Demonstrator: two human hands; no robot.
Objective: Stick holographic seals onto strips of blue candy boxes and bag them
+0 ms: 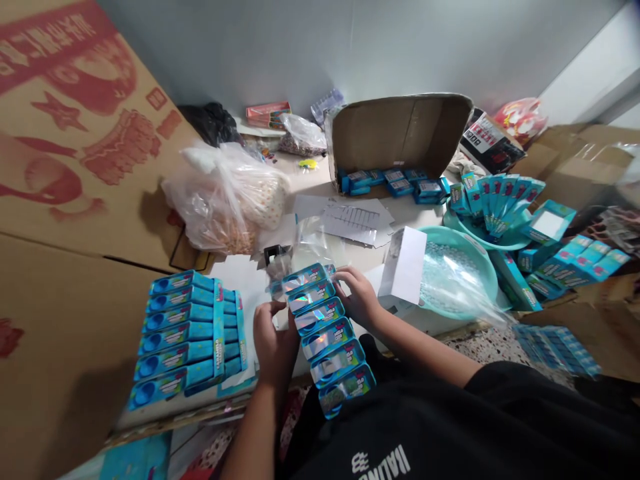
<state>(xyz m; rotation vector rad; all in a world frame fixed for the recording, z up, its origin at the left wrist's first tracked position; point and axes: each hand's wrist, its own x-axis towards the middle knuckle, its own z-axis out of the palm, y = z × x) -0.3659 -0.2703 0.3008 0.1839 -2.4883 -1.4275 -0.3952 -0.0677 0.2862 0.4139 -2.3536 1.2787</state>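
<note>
A row of several small blue printed boxes with shiny clear fronts slants from the middle of the table toward my body. My left hand grips its left side, the thumb bent near the far end. On the right side, my right hand holds the far end with curled fingers. Part of my left fingers is hidden by the boxes. To the left stands a stack of similar blue boxes with round blue windows. Just beyond the held row lies a clear plastic bag.
An open carton with small blue packs stands at the back. Plastic bags sit left of it, beside a large cardboard box. A turquoise basin, a white box and a second basin with blue cards are on the right.
</note>
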